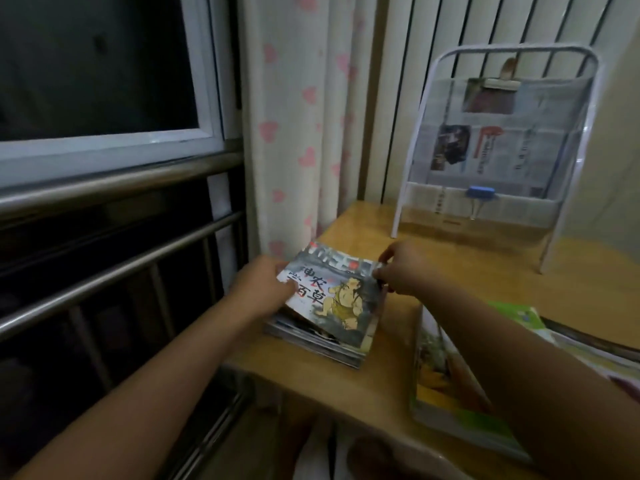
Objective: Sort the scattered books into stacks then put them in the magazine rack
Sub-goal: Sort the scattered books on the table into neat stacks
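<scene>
Stacking step, judging by the pile. Left hand (pixel 266 285) and right hand (pixel 398 271) pinching top book (pixel 341 299) on stack (pixel 318 337), table's (pixel 346 389) left. Next: square up, carry to far rack (pixel 498 143).

Dim rm: dark window w/ white frame (pixel 204 84), steel guard rails (pixel 121 216), pink-heart white curtain (pixel 298 133), light wooden table (pixel 346 386).

wooden table (pixel 346 393) by a dark window (pixel 93 64) with a white frame, steel railing bars (pixel 114 268) below it, white curtain (pixel 304 116) with pink hearts, ribbed white radiator (pixel 433 26) behind
</scene>
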